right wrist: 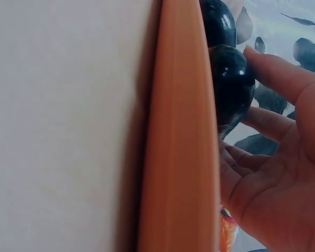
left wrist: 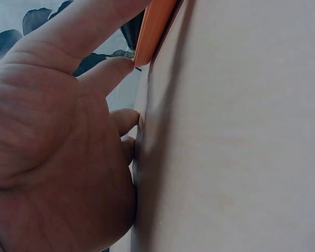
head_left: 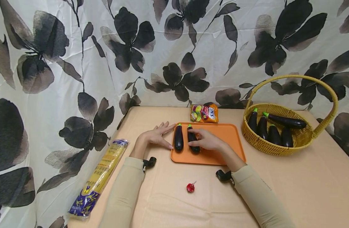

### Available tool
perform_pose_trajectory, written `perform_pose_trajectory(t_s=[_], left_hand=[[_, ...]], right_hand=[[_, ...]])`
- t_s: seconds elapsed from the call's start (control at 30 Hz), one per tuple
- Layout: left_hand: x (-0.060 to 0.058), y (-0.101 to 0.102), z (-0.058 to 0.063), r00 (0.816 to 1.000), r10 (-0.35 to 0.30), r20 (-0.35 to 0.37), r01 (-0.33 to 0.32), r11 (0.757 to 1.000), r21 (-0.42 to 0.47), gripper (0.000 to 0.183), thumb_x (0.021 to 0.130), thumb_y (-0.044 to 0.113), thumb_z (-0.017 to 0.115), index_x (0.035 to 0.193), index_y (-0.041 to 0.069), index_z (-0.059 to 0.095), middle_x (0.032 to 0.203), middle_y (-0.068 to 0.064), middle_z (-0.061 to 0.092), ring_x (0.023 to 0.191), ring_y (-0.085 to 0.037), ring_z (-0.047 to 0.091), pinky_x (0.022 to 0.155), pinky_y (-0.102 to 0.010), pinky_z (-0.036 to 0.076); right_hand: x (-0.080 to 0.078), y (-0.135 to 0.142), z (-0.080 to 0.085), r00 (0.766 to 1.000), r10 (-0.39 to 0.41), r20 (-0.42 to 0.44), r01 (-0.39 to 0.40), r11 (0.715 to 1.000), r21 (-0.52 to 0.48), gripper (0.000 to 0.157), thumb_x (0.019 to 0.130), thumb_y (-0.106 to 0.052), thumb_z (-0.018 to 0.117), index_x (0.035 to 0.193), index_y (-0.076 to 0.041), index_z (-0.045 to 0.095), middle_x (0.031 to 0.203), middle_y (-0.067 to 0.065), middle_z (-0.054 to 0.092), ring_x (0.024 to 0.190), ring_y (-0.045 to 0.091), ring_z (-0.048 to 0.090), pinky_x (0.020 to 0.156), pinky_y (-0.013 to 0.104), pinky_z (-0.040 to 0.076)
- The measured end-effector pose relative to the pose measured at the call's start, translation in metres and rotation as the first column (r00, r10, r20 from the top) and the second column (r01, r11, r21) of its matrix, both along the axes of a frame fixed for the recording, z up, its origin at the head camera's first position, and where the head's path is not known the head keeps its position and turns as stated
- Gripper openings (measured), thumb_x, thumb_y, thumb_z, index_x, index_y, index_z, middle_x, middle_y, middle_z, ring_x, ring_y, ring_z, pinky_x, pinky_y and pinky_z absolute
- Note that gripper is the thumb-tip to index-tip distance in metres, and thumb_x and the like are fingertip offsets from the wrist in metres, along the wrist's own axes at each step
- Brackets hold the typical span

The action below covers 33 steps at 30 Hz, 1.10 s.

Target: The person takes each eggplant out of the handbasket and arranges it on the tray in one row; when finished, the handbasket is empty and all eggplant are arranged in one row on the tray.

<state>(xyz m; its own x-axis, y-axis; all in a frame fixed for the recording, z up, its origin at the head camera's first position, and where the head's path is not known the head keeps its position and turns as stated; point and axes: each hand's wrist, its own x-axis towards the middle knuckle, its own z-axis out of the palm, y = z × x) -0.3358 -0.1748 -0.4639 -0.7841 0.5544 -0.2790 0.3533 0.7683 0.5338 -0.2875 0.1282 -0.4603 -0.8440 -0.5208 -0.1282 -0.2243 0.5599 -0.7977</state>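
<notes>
Two dark eggplants with green stems lie side by side on an orange tray [head_left: 214,158]. My right hand [head_left: 207,140] holds the right eggplant [head_left: 193,136], its thumb and fingers reaching over it. In the right wrist view, the thumb [right wrist: 278,71] meets the glossy side of that eggplant [right wrist: 233,79]; the fingertips are partly hidden behind it. Beside the left eggplant [head_left: 178,138], my left hand [head_left: 157,136] lies at the tray's left edge with its fingers extended. The left wrist view shows this hand [left wrist: 52,142] with a fingertip against the tray rim [left wrist: 146,39].
A yellow wicker basket [head_left: 260,142] with several eggplants and a tall handle stands right of the tray. Behind the tray lies a candy bag [head_left: 204,113]. A spaghetti pack [head_left: 100,177] lies along the left table edge. A small red wrapped item [head_left: 190,187] sits in front.
</notes>
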Motion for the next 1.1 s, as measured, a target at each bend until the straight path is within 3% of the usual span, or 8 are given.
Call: perform_pose_trajectory(t_s=[0.1,0.27,0.33,0.6,0.83,1.1], left_hand=[[0.0004,0.0002,0.0006,1.000,-0.001,0.001,0.001,1.000,0.001,0.123,0.072,0.062,0.089,0.168,0.038,0.016,0.176,-0.011,-0.007,0.162,-0.033,-0.014,0.130,-0.056,-0.009],[0.0010,0.0007,0.0017,1.000,0.002,0.010,-0.002,1.000,0.008,0.124,0.071,0.060,0.090,0.168,0.037,0.016,0.176,-0.011,-0.008,0.162,-0.034,-0.014,0.130,-0.056,-0.010],[0.0011,0.0009,0.0017,1.000,0.001,0.008,-0.001,1.000,0.006,0.124,0.072,0.060,0.090,0.168,0.037,0.015,0.176,-0.011,-0.008,0.162,-0.034,-0.014,0.130,-0.056,-0.010],[0.0005,0.0005,0.0010,1.000,-0.001,-0.002,0.001,1.000,0.003,0.123,0.072,0.061,0.090,0.167,0.038,0.015,0.176,-0.011,-0.007,0.162,-0.033,-0.014,0.131,-0.055,-0.010],[0.0012,0.0010,0.0018,1.000,0.001,0.000,-0.001,1.000,-0.001,0.123,0.072,0.061,0.090,0.167,0.038,0.016,0.176,-0.011,-0.007,0.162,-0.033,-0.014,0.131,-0.056,-0.009],[0.0014,0.0013,0.0018,1.000,0.005,-0.003,-0.005,1.000,-0.002,0.122,0.073,0.060,0.089,0.167,0.039,0.016,0.176,-0.011,-0.007,0.162,-0.032,-0.014,0.131,-0.055,-0.009]], right_hand=[[0.0013,0.0008,0.0017,1.000,0.006,0.010,-0.006,1.000,-0.005,0.072,0.096,-0.034,0.076,0.159,-0.016,0.045,0.147,0.015,0.053,0.108,0.033,0.060,0.082,0.032,0.052],[0.0026,0.0020,0.0041,0.997,0.032,0.068,-0.030,0.999,-0.044,0.079,0.094,-0.034,0.079,0.161,-0.016,0.042,0.116,0.017,0.065,0.066,0.030,0.067,0.063,0.030,0.052],[0.0023,0.0015,0.0035,0.996,0.045,0.079,-0.040,0.997,-0.062,0.079,0.094,-0.033,0.078,0.161,-0.015,0.040,0.112,0.018,0.067,0.064,0.026,0.067,0.063,0.029,0.052],[0.0012,-0.0024,0.0004,0.998,0.049,0.046,-0.045,0.995,-0.084,0.077,0.095,-0.034,0.078,0.160,-0.014,0.042,0.127,0.018,0.063,0.066,0.024,0.067,0.059,0.027,0.049],[0.0010,-0.0040,-0.0003,0.999,0.036,0.040,-0.033,0.996,-0.077,0.075,0.096,-0.034,0.077,0.160,-0.014,0.043,0.141,0.018,0.055,0.068,0.023,0.068,0.065,0.029,0.052],[0.0028,-0.0043,0.0015,0.998,0.048,0.042,-0.044,0.995,-0.084,0.073,0.097,-0.032,0.075,0.159,-0.012,0.043,0.142,0.020,0.055,0.070,0.022,0.067,0.066,0.029,0.050]])
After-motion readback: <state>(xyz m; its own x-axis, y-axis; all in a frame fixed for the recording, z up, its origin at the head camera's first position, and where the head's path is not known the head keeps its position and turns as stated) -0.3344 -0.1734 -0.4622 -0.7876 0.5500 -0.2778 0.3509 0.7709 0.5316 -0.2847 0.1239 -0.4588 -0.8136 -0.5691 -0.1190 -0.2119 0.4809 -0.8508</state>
